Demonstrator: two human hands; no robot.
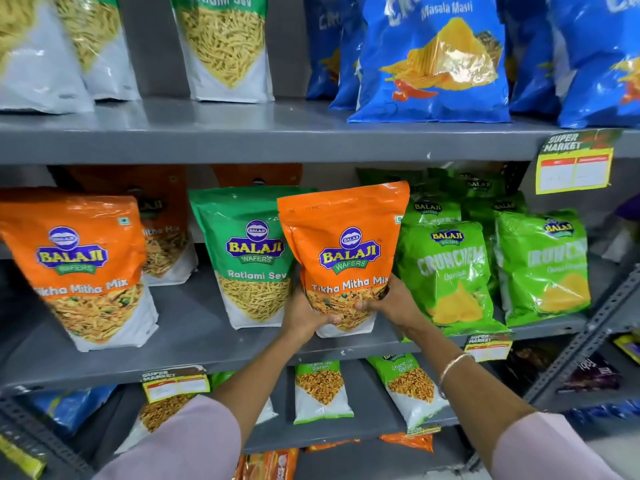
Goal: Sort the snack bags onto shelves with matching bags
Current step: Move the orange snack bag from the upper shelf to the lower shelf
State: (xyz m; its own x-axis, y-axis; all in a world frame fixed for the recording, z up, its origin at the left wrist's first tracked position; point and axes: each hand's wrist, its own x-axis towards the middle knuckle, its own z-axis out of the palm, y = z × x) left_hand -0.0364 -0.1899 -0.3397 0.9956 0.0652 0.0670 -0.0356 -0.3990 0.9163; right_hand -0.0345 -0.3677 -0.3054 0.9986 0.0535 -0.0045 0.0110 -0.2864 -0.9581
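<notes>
An orange Tikha Mitha Mix bag (pixel 346 244) stands upright at the middle of the middle shelf (pixel 194 327). My left hand (pixel 304 315) and my right hand (pixel 391 304) both grip its lower part from the two sides. Directly left of it, partly behind, is a green Ratlami Sev bag (pixel 249 251). Another orange Tikha Mitha Mix bag (pixel 79 268) leans at the far left, with more orange bags (pixel 162 216) behind. Green Crunchem bags (pixel 450 268) fill the right side.
The top shelf (pixel 277 133) carries Ratlami Sev bags (pixel 225 46) at left and blue Masala Masti bags (pixel 436 60) at right. The lower shelf holds Chana Jor Garam bags (pixel 322 389). Yellow price tags (pixel 573 168) hang from shelf edges. A second rack (pixel 588 334) stands at right.
</notes>
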